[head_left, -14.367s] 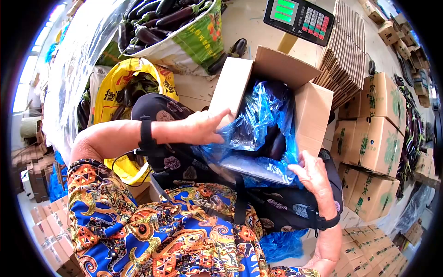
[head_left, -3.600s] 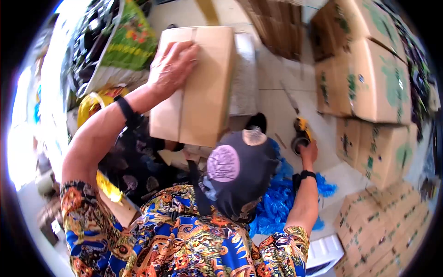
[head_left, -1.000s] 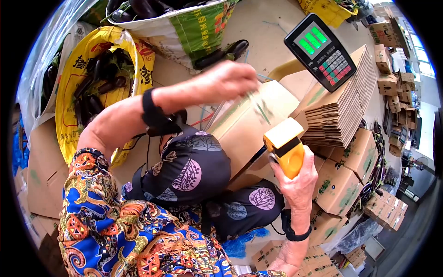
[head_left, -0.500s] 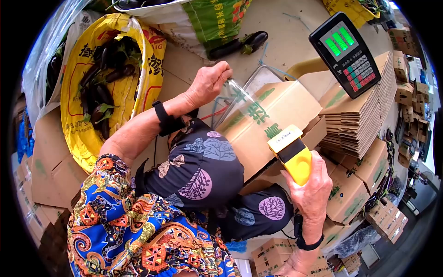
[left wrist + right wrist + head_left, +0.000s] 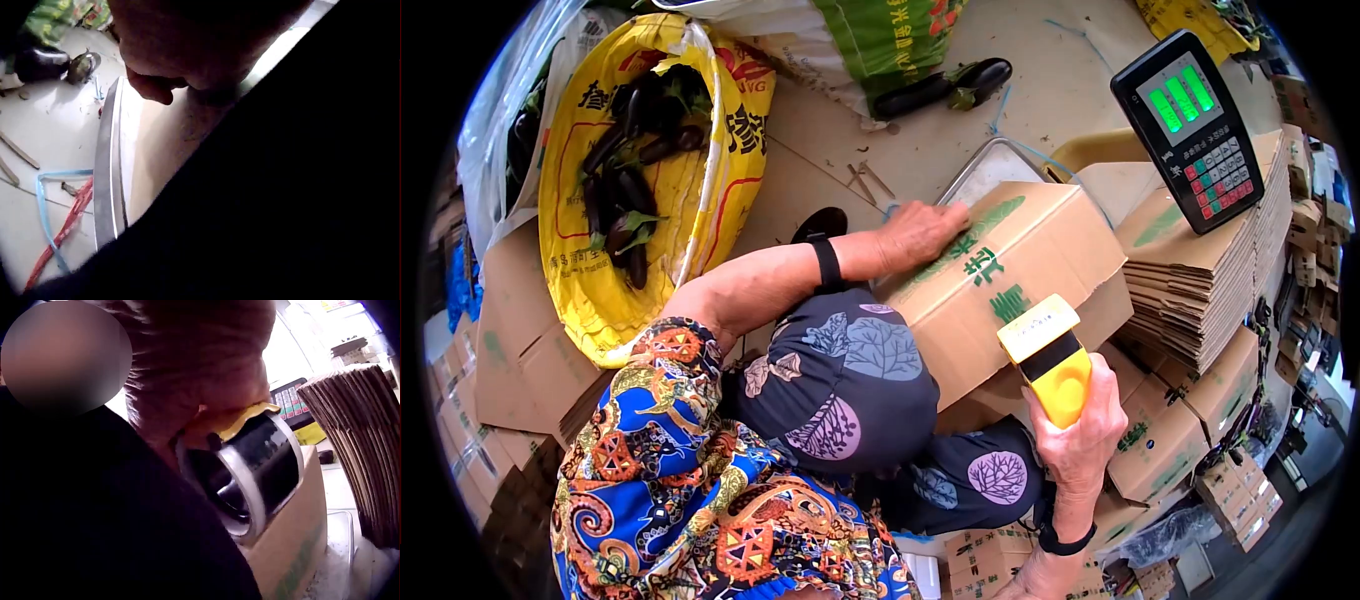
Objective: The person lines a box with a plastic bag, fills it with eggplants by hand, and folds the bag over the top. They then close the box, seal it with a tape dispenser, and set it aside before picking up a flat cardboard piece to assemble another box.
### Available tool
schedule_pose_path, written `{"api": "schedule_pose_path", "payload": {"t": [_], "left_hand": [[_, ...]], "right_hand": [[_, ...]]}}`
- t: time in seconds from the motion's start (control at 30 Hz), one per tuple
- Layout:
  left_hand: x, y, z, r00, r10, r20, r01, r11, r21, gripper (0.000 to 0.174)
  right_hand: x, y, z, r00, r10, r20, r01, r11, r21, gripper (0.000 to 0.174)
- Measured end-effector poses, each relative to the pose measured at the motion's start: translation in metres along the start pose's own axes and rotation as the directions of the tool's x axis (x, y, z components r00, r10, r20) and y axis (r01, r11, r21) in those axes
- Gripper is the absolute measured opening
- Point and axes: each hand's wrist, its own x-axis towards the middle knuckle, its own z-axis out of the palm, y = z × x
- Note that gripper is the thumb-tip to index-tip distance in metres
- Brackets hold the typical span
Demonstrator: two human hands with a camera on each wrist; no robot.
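A closed cardboard box (image 5: 960, 330) with green print lies tilted beyond the person's knees. The left hand (image 5: 920, 236) rests on its far left end, fingers reaching over the edge; in the left wrist view this hand (image 5: 187, 50) is dark and some fingertips are hidden. The right hand (image 5: 1085, 430) grips a yellow tape dispenser (image 5: 1055, 375) at the box's near right edge. In the right wrist view the right hand (image 5: 200, 356) is above the dispenser's tape roll (image 5: 269, 459), close against the box (image 5: 290, 550). Clear tape is hard to make out on the box.
A scale display (image 5: 1187, 130) stands beyond the box, its metal platform (image 5: 990, 170) partly under the box. Flattened cartons (image 5: 1200, 290) are stacked at right, packed boxes (image 5: 1155, 435) nearer. A yellow sack (image 5: 565, 235) of eggplants stands left; loose eggplants (image 5: 915, 97) lie on the floor.
The left hand, raised with a clear tape strip stretched towards the dispenser half a second ago, has come down and right onto the box end. The right hand keeps its grip on the dispenser.
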Motion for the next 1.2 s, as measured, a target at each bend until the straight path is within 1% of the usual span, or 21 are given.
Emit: {"api": "schedule_pose_path", "payload": {"t": [0.1, 0.2, 0.23, 0.27, 0.33, 0.37, 0.4, 0.47, 0.5, 0.53, 0.6, 0.63, 0.67, 0.7, 0.73, 0.8, 0.87, 0.9, 1.13, 1.17, 1.2], "left_hand": [[0.002, 0.001, -0.008, 0.993, -0.013, 0.115, 0.005, 0.997, 0.073, 0.016], [0.002, -0.027, 0.01, 0.965, -0.083, 0.25, 0.052, 0.99, 0.129, 0.016], [0.003, -0.031, 0.014, 0.961, -0.135, 0.24, 0.123, 0.99, 0.066, 0.019], [0.005, -0.036, 0.019, 0.979, -0.152, 0.134, 0.154, 0.988, -0.005, 0.021], [0.001, -0.036, 0.032, 0.976, -0.215, -0.047, 0.204, 0.965, -0.166, 0.026], [0.006, -0.019, 0.015, 0.951, -0.304, -0.062, 0.263, 0.897, -0.355, 0.033], [0.013, -0.015, 0.017, 0.969, -0.212, -0.126, 0.152, 0.916, -0.372, 0.035], [0.027, -0.003, 0.022, 0.965, -0.033, -0.26, -0.073, 0.919, -0.387, 0.038], [0.026, -0.007, 0.026, 0.978, -0.072, -0.195, -0.008, 0.924, -0.381, 0.04], [0.031, -0.01, 0.024, 0.988, -0.131, -0.08, 0.1, 0.944, -0.313, 0.039], [0.041, -0.011, 0.015, 0.952, -0.281, 0.123, 0.296, 0.946, -0.129, 0.037], [0.043, -0.008, 0.012, 0.982, -0.187, -0.038, 0.181, 0.977, -0.115, 0.035], [0.052, -0.004, 0.011, 0.984, -0.096, -0.149, 0.059, 0.97, -0.237, 0.035], [0.065, 0.019, -0.014, 0.965, -0.024, -0.262, -0.07, 0.937, -0.343, 0.036], [0.089, 0.064, -0.05, 0.853, 0.32, -0.412, -0.391, 0.915, -0.099, 0.039], [0.099, 0.106, -0.069, 0.837, 0.535, -0.116, -0.517, 0.842, 0.154, 0.051], [0.105, 0.124, -0.061, 0.743, 0.668, 0.044, -0.657, 0.715, 0.24, 0.061], [0.107, 0.126, -0.059, 0.74, 0.665, 0.1, -0.66, 0.689, 0.301, 0.068], [0.106, 0.125, -0.062, 0.726, 0.672, 0.147, -0.675, 0.655, 0.34, 0.07], [0.108, 0.125, -0.06, 0.704, 0.7, 0.117, -0.687, 0.631, 0.359, 0.065], [0.108, 0.129, -0.062, 0.727, 0.668, 0.159, -0.671, 0.642, 0.371, 0.062]], "right_hand": [[0.001, 0.002, 0.005, 0.999, -0.035, -0.037, 0.035, 0.999, 0.005, 0.064], [0.0, 0.003, 0.005, 0.997, -0.061, -0.049, 0.06, 0.998, -0.008, 0.065], [0.0, 0.005, 0.005, 0.996, -0.063, -0.055, 0.062, 0.998, -0.008, 0.065], [-0.002, 0.005, 0.007, 0.997, -0.05, -0.061, 0.05, 0.999, -0.001, 0.065], [-0.006, 0.007, 0.008, 0.997, -0.053, -0.065, 0.053, 0.999, -0.005, 0.065], [-0.005, 0.008, 0.008, 0.996, -0.057, -0.074, 0.057, 0.998, -0.007, 0.065], [-0.003, 0.009, 0.009, 0.994, -0.064, -0.083, 0.063, 0.998, -0.007, 0.065], [-0.001, 0.007, 0.011, 0.993, -0.071, -0.094, 0.074, 0.997, 0.021, 0.063], [0.0, 0.008, 0.011, 0.992, -0.074, -0.106, 0.078, 0.997, 0.029, 0.063], [-0.001, 0.009, 0.011, 0.989, -0.071, -0.126, 0.076, 0.996, 0.034, 0.062], [-0.002, 0.012, 0.011, 0.986, -0.088, -0.142, 0.094, 0.995, 0.036, 0.061], [-0.002, 0.012, 0.01, 0.986, -0.082, -0.142, 0.089, 0.995, 0.042, 0.061], [-0.002, 0.012, 0.01, 0.988, -0.071, -0.138, 0.079, 0.996, 0.051, 0.061], [-0.004, 0.012, 0.011, 0.99, -0.048, -0.136, 0.057, 0.996, 0.063, 0.061], [-0.005, 0.014, 0.012, 0.99, -0.039, -0.132, 0.045, 0.998, 0.043, 0.062], [-0.003, 0.013, 0.012, 0.988, -0.049, -0.149, 0.058, 0.997, 0.056, 0.063], [-0.004, 0.014, 0.009, 0.99, -0.046, -0.13, 0.054, 0.997, 0.06, 0.065], [-0.004, 0.013, 0.008, 0.991, -0.046, -0.126, 0.053, 0.997, 0.054, 0.066], [-0.004, 0.012, 0.009, 0.992, -0.052, -0.112, 0.056, 0.998, 0.039, 0.069], [-0.004, 0.011, 0.008, 0.993, -0.047, -0.105, 0.051, 0.998, 0.035, 0.069], [-0.004, 0.011, 0.007, 0.994, -0.045, -0.096, 0.048, 0.998, 0.032, 0.07]]}}
